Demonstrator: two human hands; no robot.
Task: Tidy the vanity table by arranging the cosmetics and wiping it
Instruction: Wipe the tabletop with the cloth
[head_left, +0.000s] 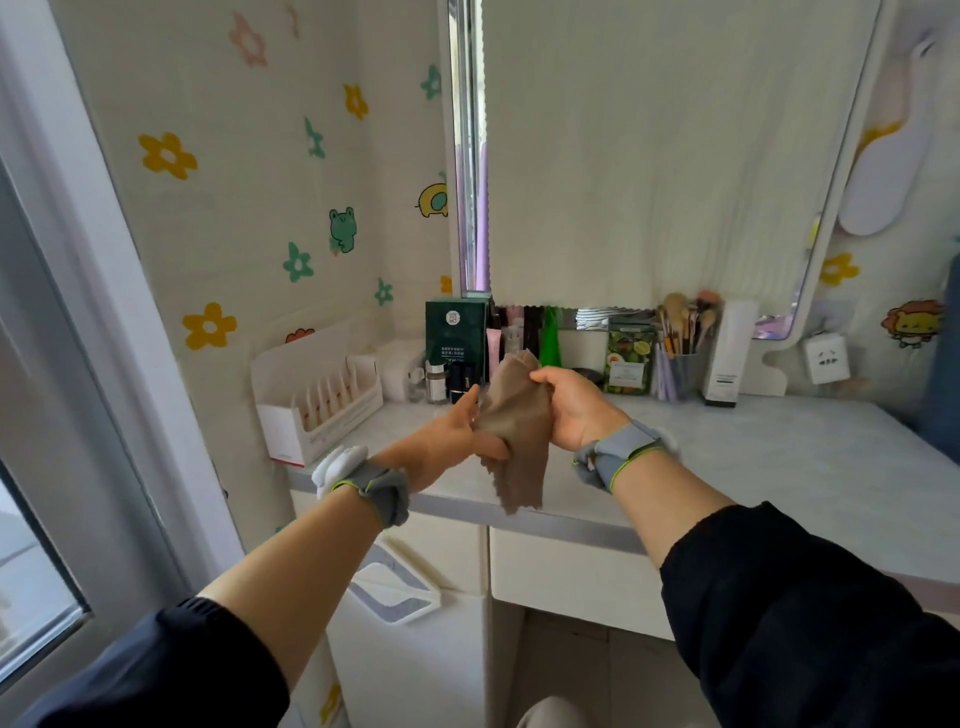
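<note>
Well L of L hand, by the wall: open white carton w/ a row of small tubes upright inside. Beyond L hand, toward back edge: white tub, small glass bottle, dark case, tall dark-green box behind them. L hand: thumb up, fingers curled round lower-mid part of brown cloth, gripping it. Cloth up in the air btwn both hands, over front part of vanity top, bunched at upper end, loose corner hanging below the hands past the front edge; can't tell if touching the top. Behind cloth, at back: pink tube, green tube. R hand, just R of L hand: fingers and thumb closed round upper end of cloth, firm hold. Grey wristbands on both wrists. Beyond R hand, along back: green patterned packet, cup of brushes, tall white box, all upright. Further R, on wall: white socket.
</note>
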